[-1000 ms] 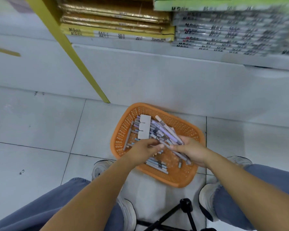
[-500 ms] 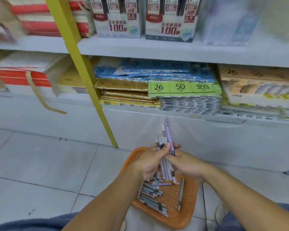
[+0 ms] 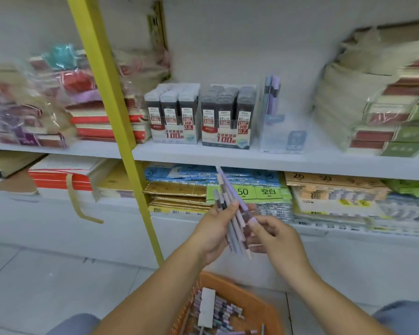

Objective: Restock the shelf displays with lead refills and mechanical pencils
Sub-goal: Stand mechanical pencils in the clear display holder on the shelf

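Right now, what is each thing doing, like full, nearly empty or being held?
Bundle of pastel mechanical pencils, tilted, held in the left hand.
Left hand, grips the bundle.
Right hand, fingers pinch one pencil's end.
Orange plastic basket, on the floor, holds loose pencils.
Clear plastic display stand, on the shelf, only a few pencils upright inside.
Two lead refill display boxes, on the shelf, stocked.

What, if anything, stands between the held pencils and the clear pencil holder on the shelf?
Nothing visible does. The left hand grips the pencils and the right hand pinches one, in open air below the shelf edge. The holder stands above and to the right, beside the lead boxes, with nothing in front of it.
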{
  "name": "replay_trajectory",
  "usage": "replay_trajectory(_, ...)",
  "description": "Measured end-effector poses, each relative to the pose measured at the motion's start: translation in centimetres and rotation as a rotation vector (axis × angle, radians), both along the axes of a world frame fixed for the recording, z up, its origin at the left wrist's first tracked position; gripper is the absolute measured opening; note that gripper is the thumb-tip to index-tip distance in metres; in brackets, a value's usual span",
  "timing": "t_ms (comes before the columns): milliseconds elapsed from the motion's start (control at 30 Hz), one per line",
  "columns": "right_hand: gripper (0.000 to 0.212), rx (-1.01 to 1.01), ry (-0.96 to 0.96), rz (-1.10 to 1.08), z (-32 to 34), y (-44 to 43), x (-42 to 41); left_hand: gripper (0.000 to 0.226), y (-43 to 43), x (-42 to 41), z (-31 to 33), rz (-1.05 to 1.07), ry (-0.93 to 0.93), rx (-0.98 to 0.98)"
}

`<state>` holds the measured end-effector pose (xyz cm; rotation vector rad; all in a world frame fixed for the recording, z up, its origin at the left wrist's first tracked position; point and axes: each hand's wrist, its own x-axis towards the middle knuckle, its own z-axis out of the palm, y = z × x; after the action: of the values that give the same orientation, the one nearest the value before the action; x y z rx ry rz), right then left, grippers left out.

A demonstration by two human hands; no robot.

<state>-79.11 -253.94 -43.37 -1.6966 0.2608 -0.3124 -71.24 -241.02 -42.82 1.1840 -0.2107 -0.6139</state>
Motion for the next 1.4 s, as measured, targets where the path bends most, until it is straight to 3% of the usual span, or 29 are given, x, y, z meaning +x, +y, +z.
replay_trajectory(167, 0.019, 0.04, -0.163, -0.119, 4.7, -3.3, 0.4, 0.023, -0.1, 1.6, 4.3, 0.233, -0.167, 0.102)
replay_trajectory(333, 0.013, 0.008, -0.283, -0.071, 11.0, -7.4, 0.7, 0.021, -1.2, 3.1, 9.5, 0.222, -0.339, 0.155)
replay_trajectory(467, 0.006, 0.05, -0.483, -0.087, 16.9, -9.8, 1.7, 0.021, -3.6, 3.6, 12.7, 0.153, -0.379, 0.079)
replay_trajectory(633, 0.011, -0.241, -0.633, -0.148, 23.7, -13.2, 5.7, 0.02, -5.8, 5.2, 15.8, 0.178, -0.521, 0.053)
replay_trajectory(800, 0.022, -0.474, -0.471, -0.039, 25.0, -13.8, 11.5, 0.023, -6.1, 6.9, 16.2, 0.295, -0.633, 0.188)
replay_trajectory(1033, 0.015, -0.638, -0.341, 0.019, 23.0, -12.5, 14.6, 0.01, -5.7, 8.3, 15.9, 0.287, -0.694, 0.219)
replay_trajectory(1100, 0.009, -0.668, -0.327, 0.016, 22.7, -12.3, 14.9, 0.01, -5.7, 8.4, 15.7, 0.283, -0.695, 0.227)
replay_trajectory(1400, 0.024, -1.062, -0.359, -0.075, 22.1, -11.7, 15.2, 0.009, -5.8, 8.1, 15.6, 0.25, -0.638, 0.176)
